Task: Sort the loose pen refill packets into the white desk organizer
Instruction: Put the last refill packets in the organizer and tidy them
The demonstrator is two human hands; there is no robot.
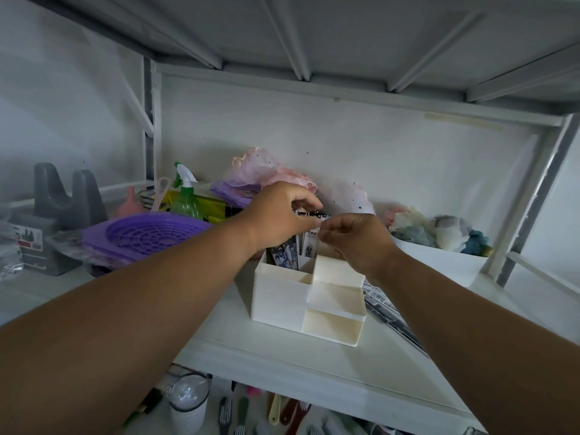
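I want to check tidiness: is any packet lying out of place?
Yes. Several printed refill packets lie flat on the white shelf, right of the white plastic desk organizer, partly under the right forearm, not in a compartment.

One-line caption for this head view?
Both hands pinch refill packets standing in the white desk organizer on a shelf.

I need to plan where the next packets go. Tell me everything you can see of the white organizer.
The organizer looks like smooth white plastic, upright on the shelf. It steps down from tall rear compartments to a low, empty front tray. Packets stand in the rear left compartments. More packets lie on the shelf against its right side. Both hands work just above its back.
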